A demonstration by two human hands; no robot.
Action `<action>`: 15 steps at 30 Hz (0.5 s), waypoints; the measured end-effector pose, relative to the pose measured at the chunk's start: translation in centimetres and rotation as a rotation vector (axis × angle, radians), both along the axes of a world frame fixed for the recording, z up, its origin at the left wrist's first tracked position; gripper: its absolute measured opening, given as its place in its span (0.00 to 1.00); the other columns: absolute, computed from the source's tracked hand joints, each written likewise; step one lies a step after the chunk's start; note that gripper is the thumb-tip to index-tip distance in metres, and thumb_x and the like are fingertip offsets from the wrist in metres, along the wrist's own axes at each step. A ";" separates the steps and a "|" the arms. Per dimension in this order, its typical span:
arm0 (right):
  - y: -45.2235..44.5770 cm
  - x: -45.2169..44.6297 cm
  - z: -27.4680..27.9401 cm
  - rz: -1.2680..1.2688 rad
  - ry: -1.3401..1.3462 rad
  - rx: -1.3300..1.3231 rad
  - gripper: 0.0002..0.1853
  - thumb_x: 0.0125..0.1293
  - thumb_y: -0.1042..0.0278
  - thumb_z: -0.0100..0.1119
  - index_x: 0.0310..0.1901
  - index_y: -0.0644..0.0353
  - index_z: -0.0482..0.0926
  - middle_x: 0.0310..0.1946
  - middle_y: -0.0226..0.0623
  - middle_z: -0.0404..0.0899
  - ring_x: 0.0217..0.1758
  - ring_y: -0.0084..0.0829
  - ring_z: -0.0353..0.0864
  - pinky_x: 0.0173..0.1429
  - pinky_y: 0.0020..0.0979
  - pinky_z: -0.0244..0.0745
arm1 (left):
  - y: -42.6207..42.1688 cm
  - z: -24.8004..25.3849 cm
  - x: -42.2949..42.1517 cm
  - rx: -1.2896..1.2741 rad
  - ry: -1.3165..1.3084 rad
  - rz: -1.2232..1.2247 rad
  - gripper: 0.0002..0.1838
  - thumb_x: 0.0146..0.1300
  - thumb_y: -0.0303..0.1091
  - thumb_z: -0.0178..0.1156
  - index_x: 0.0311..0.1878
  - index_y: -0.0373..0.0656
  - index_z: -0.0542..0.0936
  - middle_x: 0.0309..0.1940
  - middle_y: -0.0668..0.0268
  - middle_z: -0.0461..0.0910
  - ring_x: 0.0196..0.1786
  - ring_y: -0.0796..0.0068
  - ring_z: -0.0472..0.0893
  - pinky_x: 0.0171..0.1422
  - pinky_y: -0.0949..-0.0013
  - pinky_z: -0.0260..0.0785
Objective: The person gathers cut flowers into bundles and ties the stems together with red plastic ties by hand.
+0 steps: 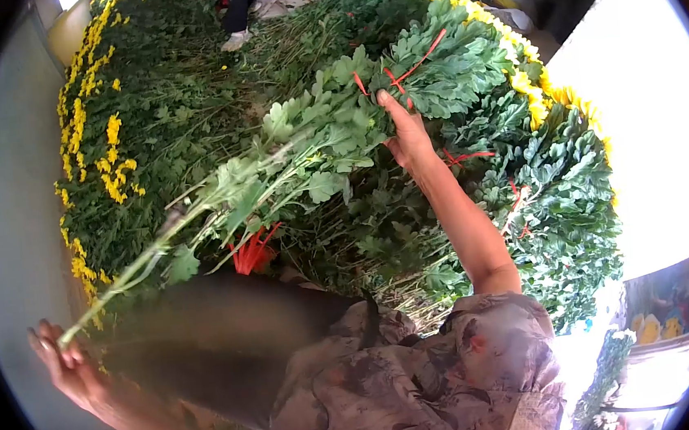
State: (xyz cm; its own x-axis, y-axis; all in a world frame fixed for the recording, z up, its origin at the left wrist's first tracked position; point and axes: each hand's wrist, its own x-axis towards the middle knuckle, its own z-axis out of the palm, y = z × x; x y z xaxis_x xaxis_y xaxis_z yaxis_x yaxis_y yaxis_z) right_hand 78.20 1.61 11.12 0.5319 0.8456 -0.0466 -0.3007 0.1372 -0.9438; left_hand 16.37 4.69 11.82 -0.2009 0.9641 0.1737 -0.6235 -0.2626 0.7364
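My right hand [404, 132] is closed around a bunch of leafy chrysanthemum stems [334, 138], its thumb on top beside a red tie [394, 79]. The bunch lies slantwise, leaves toward the upper right and bare stems toward the lower left. At the far left, my left hand [69, 366] has curled fingers at the cut end of a long chrysanthemum stem [128, 275], slightly blurred. A cluster of red ties [253, 251] hangs by my dark-clothed leg [224, 332], below the bunch. No flower heads of the held bunch can be made out.
Piled chrysanthemums [179, 106] with yellow blooms [78, 115] line the left side. Tied bundles [548, 197] are stacked on the right, yellow heads outward along the edge. Another person's leg and shoe [237, 40] show at the top. A pale wall [9, 220] stands at left.
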 end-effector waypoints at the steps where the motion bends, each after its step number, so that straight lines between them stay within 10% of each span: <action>1: 0.3 -0.2 -0.3 0.003 0.021 -0.042 0.32 0.57 0.55 0.67 0.60 0.61 0.69 0.55 0.38 0.75 0.59 0.33 0.73 0.58 0.42 0.70 | 0.7 1.8 2.1 -0.073 0.153 0.301 0.27 0.60 0.32 0.63 0.62 0.39 0.69 0.42 0.63 0.75 0.33 0.84 0.68 0.29 0.77 0.60; 2: 0.8 -0.7 -0.3 0.018 0.021 -0.041 0.32 0.57 0.55 0.67 0.60 0.61 0.69 0.55 0.38 0.75 0.59 0.33 0.73 0.58 0.42 0.70 | 1.1 2.7 3.3 -0.141 0.303 0.602 0.25 0.59 0.21 0.62 0.61 0.41 0.69 0.36 0.68 0.75 0.27 0.89 0.64 0.25 0.83 0.54; 4: 1.4 -2.1 0.2 0.122 -0.122 0.094 0.32 0.56 0.52 0.68 0.60 0.54 0.70 0.55 0.33 0.74 0.59 0.32 0.72 0.58 0.47 0.69 | 5.5 -3.7 -5.8 -0.046 0.429 0.460 0.22 0.61 0.23 0.61 0.59 0.43 0.72 0.31 0.67 0.77 0.27 0.86 0.67 0.27 0.82 0.58; 7: 2.6 -0.6 0.4 0.039 -0.172 0.169 0.29 0.58 0.58 0.66 0.60 0.58 0.70 0.53 0.35 0.75 0.57 0.31 0.74 0.60 0.40 0.71 | 8.4 -8.7 -13.1 -0.328 0.908 0.903 0.16 0.64 0.30 0.58 0.55 0.45 0.77 0.27 0.68 0.76 0.26 0.84 0.69 0.28 0.78 0.60; 9: 1.7 0.8 1.4 -0.086 -0.207 0.223 0.27 0.58 0.62 0.65 0.57 0.62 0.72 0.50 0.39 0.78 0.52 0.33 0.78 0.56 0.38 0.76 | 7.6 -12.1 -21.3 -0.265 1.592 1.274 0.15 0.66 0.39 0.53 0.51 0.48 0.81 0.25 0.70 0.76 0.24 0.82 0.68 0.27 0.74 0.60; 15: -0.4 16.6 -9.6 -0.389 -0.281 -0.341 0.61 0.42 0.47 0.77 0.68 0.76 0.49 0.64 0.51 0.62 0.65 0.43 0.65 0.67 0.46 0.60 | 2.0 -11.9 -19.5 -0.681 1.295 0.729 0.15 0.67 0.44 0.53 0.50 0.50 0.82 0.24 0.70 0.76 0.20 0.82 0.69 0.23 0.73 0.60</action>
